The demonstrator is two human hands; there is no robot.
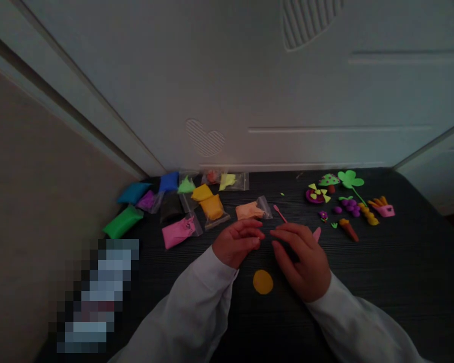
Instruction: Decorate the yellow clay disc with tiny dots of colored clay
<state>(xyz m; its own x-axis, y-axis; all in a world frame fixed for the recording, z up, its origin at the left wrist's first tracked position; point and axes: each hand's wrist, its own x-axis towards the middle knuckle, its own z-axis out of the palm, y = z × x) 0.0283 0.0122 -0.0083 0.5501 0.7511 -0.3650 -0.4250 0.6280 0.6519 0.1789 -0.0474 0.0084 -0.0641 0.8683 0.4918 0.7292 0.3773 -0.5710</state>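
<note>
Orange disc (263,282), one, near left hand (239,243), grip unclear, and right hand (303,259), grip unclosed.

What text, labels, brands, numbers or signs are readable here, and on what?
None readable.
Pink packet: dark marks, too small and blurred to read.
Pixelated patch at left: whatever it covers is unreadable.
Small pink container at right: dark mark, too small to make out.
</note>
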